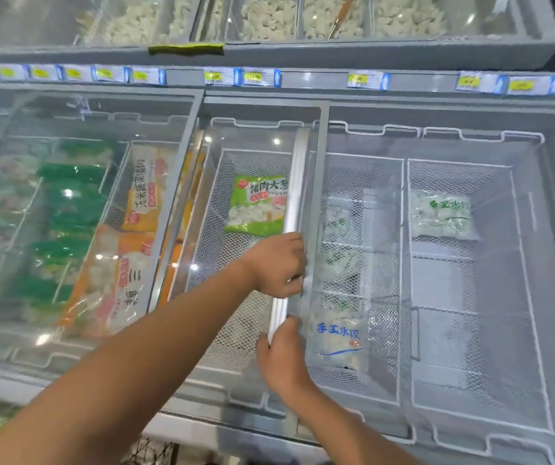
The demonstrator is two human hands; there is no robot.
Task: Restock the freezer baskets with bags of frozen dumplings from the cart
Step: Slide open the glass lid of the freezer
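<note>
Mid-frame, my left grip (pixel 277 265) and right grip (pixel 281 354) both clutch the white sliding-lid handle (pixel 291 229) above the wire-mesh freezer basket (pixel 212 229).

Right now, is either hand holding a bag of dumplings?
No. Both the left hand and the right hand grip the white handle of the sliding freezer lid, no bag in either.

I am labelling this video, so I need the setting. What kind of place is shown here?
Most likely a supermarket frozen-food aisle. A chest freezer with a sliding glass lid holds wire baskets of packaged dumpling bags, and a row of price tags runs along the edge above.
</note>
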